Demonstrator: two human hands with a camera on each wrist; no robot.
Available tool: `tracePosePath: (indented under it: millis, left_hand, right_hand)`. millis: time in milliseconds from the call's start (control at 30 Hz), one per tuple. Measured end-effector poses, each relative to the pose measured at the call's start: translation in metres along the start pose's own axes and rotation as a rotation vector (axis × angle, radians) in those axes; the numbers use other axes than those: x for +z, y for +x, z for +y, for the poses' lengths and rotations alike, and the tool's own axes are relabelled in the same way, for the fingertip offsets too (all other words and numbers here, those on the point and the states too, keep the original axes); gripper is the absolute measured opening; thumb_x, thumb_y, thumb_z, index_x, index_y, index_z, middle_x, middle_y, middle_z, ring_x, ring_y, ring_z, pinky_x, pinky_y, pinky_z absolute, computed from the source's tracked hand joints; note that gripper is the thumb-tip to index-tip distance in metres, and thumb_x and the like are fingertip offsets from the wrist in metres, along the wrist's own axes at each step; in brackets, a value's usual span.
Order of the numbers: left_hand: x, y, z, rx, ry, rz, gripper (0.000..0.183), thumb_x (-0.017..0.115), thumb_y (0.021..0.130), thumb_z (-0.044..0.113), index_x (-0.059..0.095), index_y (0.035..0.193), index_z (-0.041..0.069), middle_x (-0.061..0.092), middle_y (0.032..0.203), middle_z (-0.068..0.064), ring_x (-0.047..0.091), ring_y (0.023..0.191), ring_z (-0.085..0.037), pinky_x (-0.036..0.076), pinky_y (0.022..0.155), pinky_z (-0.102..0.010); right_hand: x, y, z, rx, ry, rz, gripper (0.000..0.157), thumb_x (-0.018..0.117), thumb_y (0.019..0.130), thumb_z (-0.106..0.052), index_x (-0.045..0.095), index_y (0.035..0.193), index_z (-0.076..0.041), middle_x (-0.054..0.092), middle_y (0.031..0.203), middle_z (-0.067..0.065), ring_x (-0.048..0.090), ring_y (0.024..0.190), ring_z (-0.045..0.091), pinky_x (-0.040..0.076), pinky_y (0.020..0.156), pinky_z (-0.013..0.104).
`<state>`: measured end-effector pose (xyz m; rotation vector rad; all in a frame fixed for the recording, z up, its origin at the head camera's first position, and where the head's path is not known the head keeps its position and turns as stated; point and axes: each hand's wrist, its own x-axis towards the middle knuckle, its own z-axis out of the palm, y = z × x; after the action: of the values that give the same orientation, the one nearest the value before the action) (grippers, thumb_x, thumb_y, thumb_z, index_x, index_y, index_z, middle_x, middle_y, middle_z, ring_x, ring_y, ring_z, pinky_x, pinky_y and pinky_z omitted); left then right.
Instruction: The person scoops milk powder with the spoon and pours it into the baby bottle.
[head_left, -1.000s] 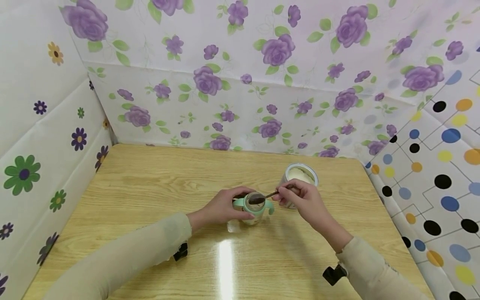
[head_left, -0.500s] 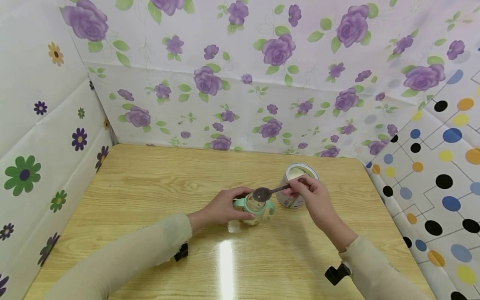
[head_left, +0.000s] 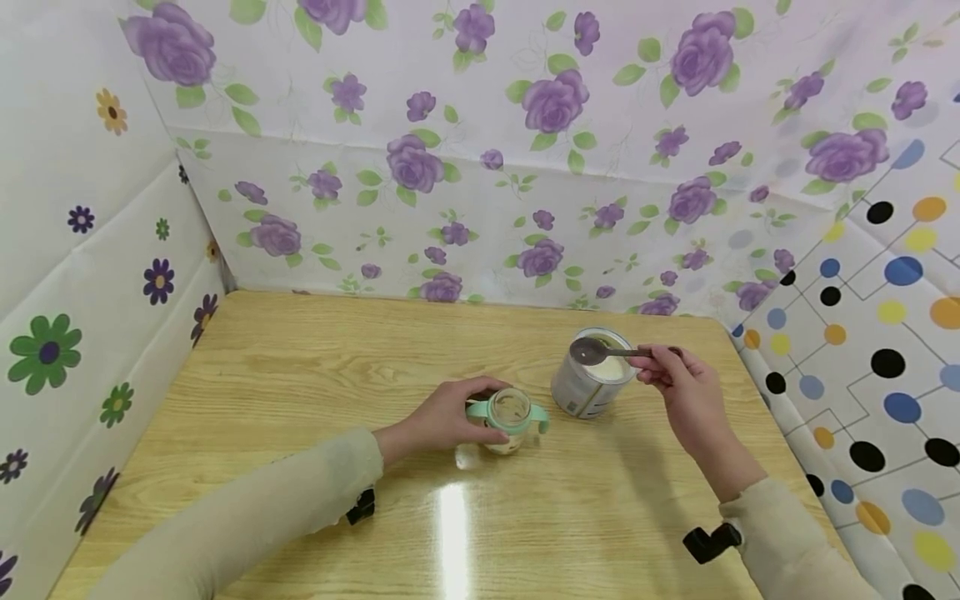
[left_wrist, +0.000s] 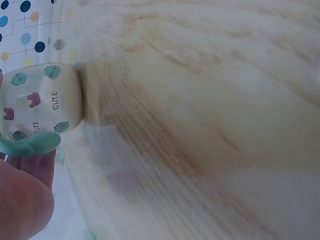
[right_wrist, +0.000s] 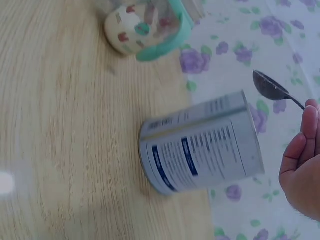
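My left hand (head_left: 447, 414) grips a clear baby bottle (head_left: 507, 446) with mint-green handles, standing upright and uncapped on the table. Little printed figures and the word CUTE show on the bottle (left_wrist: 47, 95) in the left wrist view, with pale contents inside. My right hand (head_left: 686, 400) pinches the handle of a dark spoon (head_left: 589, 351), its bowl held over the mouth of a tin (head_left: 585, 392) of pale powder. In the right wrist view the spoon (right_wrist: 270, 86) is above the tin's rim, with light specks on its bowl.
The wooden table (head_left: 322, 358) backs onto a floral cloth wall (head_left: 480, 208). A dotted cloth (head_left: 885, 400) lines the right side, a flowered one (head_left: 97, 333) the left. A bright light reflection lies on the table's front part.
My right hand has drawn the spoon away from over the bottle, rightward to above the tin. The spoon tipped over the bottle before that. My left hand stays on the bottle.
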<state>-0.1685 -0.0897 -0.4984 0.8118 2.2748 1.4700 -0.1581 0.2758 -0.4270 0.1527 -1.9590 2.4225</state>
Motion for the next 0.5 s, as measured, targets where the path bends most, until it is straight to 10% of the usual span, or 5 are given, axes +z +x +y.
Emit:
tracePosePath:
  millis: [500]
  left_hand:
    - [-0.012,0.005,0.003,0.01,0.016,-0.031,0.063,0.081,0.097,0.042,0.059,0.153,0.022,0.066,0.145,-0.002,0.061,0.132,-0.018,0.054,0.11,-0.041]
  right_hand:
    - [-0.027,0.01,0.01,-0.076,-0.443,0.09,0.043,0.063,0.11,-0.034,0.073,0.131,0.001,0.082,0.104,0.008,0.076,0.086,0.013,0.058,0.079,0.02]
